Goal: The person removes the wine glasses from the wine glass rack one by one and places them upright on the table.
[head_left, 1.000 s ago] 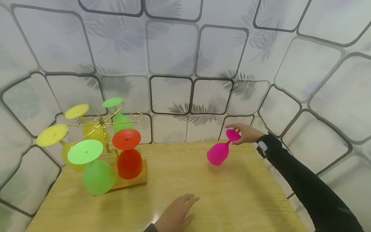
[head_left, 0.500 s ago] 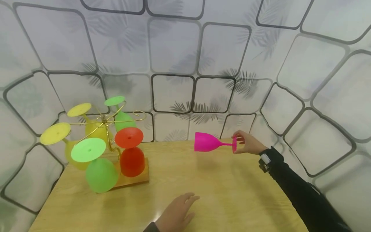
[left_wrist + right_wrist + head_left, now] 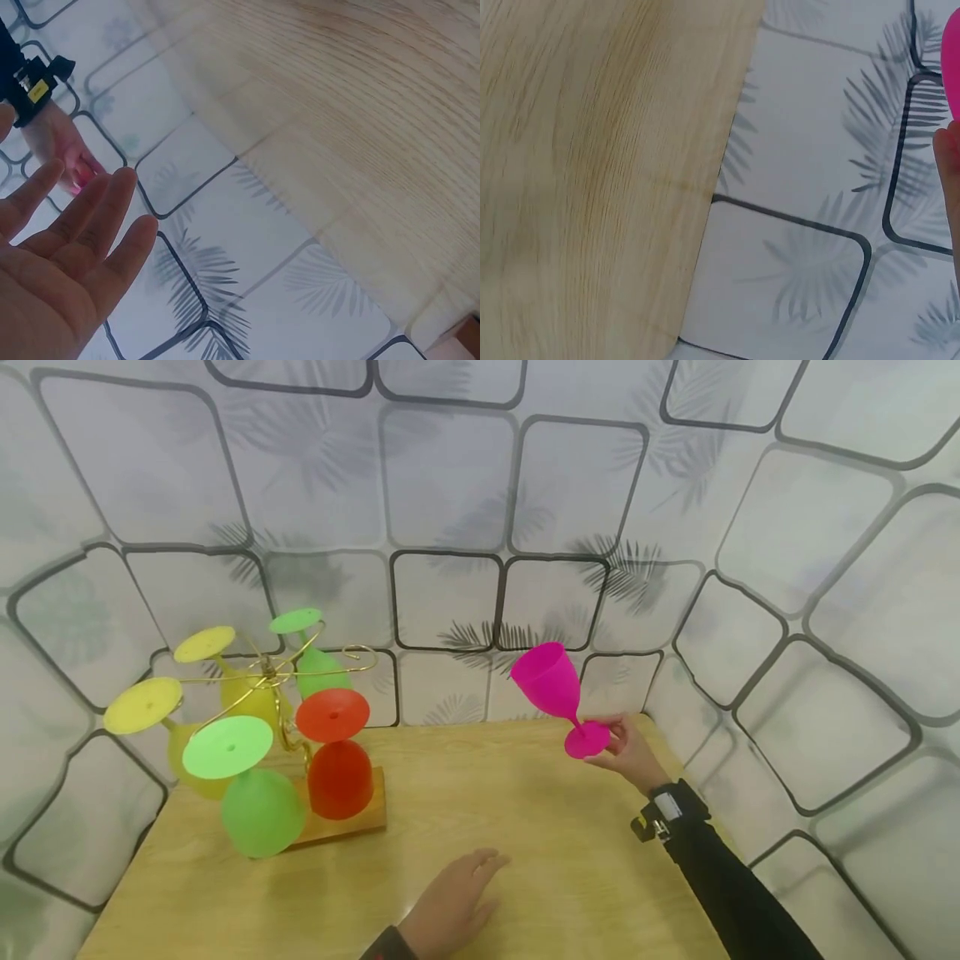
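A magenta goblet is held at four o'clock from the centre of the head view, over the far part of the wood-grain table. Its foot is pinched between the thumb and fingers of the right hand; the goblet is tilted, with its mouth leaned toward eleven o'clock. In the right wrist view only a sliver of goblet and hand is caught at three o'clock.

The left hand is held at six o'clock in the head view, with nothing gripped. Its fingers are seen extended and slightly spread in the left wrist view.

At nine o'clock a gold wire stemware rack is supported by a wooden base. Five goblets are hung upside down from it. Judged by their feet around the hub, a yellow-green goblet is placed at seven o'clock, a red goblet at four, a mint-green goblet at one, and two yellow goblets at ten and nearly nine. A curled wire arm is pointed toward three.
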`<state>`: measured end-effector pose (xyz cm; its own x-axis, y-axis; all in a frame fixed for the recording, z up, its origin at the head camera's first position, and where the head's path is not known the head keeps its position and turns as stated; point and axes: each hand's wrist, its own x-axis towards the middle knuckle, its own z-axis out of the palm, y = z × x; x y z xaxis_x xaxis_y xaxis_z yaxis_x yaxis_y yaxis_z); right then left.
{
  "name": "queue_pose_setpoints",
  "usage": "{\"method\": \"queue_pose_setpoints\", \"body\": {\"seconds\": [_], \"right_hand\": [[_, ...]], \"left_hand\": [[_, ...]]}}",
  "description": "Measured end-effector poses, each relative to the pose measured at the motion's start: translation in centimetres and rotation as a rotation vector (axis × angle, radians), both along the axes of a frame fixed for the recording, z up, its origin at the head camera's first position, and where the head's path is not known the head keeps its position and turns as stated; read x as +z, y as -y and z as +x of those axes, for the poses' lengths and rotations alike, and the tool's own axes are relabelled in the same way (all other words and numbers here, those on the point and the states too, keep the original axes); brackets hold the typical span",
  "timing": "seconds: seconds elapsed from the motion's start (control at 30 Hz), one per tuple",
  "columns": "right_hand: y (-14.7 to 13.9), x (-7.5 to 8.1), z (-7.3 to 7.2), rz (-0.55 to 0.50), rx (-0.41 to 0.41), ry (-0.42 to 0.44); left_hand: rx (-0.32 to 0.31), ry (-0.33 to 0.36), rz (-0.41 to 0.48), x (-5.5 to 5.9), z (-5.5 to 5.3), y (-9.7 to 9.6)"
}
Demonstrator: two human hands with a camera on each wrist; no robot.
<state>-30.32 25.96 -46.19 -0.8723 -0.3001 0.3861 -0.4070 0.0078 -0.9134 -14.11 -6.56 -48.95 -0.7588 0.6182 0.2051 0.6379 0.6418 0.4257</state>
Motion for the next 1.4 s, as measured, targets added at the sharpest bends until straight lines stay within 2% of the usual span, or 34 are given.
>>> {"method": "queue_pose_setpoints", "body": {"seconds": [0.17, 0.27, 0.37, 0.43, 0.5, 0.6, 0.67, 0.77, 0.83, 0.93, 1.07, 1.17, 1.23, 1.3, 1.4], "right_hand": [[1.8, -0.7, 1.1, -0.176, -0.045, 0.104], [2.6, -1.1, 1.7, -0.240, -0.065, 0.152], [3.1, -1.6, 2.1, -0.274, -0.058, 0.169], [3.4, -1.9, 2.2, -0.285, -0.047, 0.170], [3.6, -2.0, 2.3, -0.295, -0.043, 0.168], [4.0, -2.1, 2.4, -0.304, -0.032, 0.158], [4.4, -2.2, 2.5, -0.300, -0.022, 0.158], [5.1, -2.4, 2.7, -0.290, 0.005, 0.164], [5.7, -2.6, 3.0, -0.272, 0.013, 0.183], [6.6, -2.8, 3.4, -0.260, 0.037, 0.209], [7.5, -3.2, 3.6, -0.265, 0.120, 0.204], [7.9, -3.4, 3.5, -0.243, 0.175, 0.209], [8.0, -3.4, 3.4, -0.194, 0.196, 0.213], [8.0, -3.1, 3.4, -0.109, 0.214, 0.200], [7.7, -1.9, 3.0, 0.004, 0.241, 0.121]], "left_hand": [[0.009, 0.016, 0.006, -0.1, -0.1, 0.2], [0.018, 0.041, 0.002, -0.2, -0.3, 0.3], [0.043, -0.012, 0.016, 0.0, -1.3, 0.4], [0.080, -0.090, 0.048, 0.6, -2.6, 0.7], [0.131, -0.191, 0.090, 1.7, -4.6, 0.9], [0.216, -0.277, 0.186, 4.3, -8.1, 1.0], [0.249, -0.286, 0.249, 6.3, -10.3, 0.7], [0.261, -0.221, 0.327, 8.7, -12.5, 0.0], [0.251, -0.133, 0.369, 9.8, -13.4, -0.7], [0.239, 0.039, 0.439, 10.4, -14.0, -1.7], [0.157, 0.177, 0.587, 10.2, -14.2, -2.8], [0.073, 0.206, 0.690, 9.8, -14.1, -3.1], [0.050, 0.234, 0.725, 9.7, -14.1, -3.1], [0.037, 0.249, 0.727, 9.8, -14.0, -3.0], [0.018, 0.237, 0.683, 10.0, -13.9, -2.9]]}}
